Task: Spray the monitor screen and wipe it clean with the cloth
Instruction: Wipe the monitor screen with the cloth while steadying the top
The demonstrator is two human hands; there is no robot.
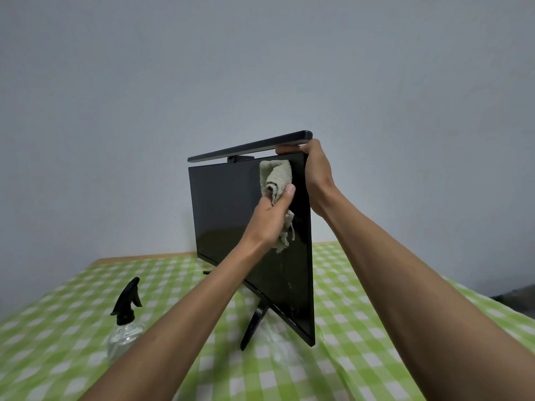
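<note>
The monitor (231,215) stands on its stand (252,328) on a table covered by a green checked cloth (333,369), turned so its screen faces left and toward the camera. A light bar (249,147) sits on its top edge.

The right hand (315,172) is closed over the top right corner of the monitor, fingers curled over the top edge. This grip most likely braces the panel so that wiping pressure does not tip or turn it.

The left hand (272,218) is closed around a bunched rag (276,180), thumb on the outside. The upper part of the rag lies against the upper right area of the screen; a loose tail hangs below the palm.

The spray bottle (126,322) stands upright on the table, well left of the monitor and out of both hands. Streaks and droplets show on the lower right of the screen, so spraying appears done and wiping is under way, with the lower area not yet cleaned.
</note>
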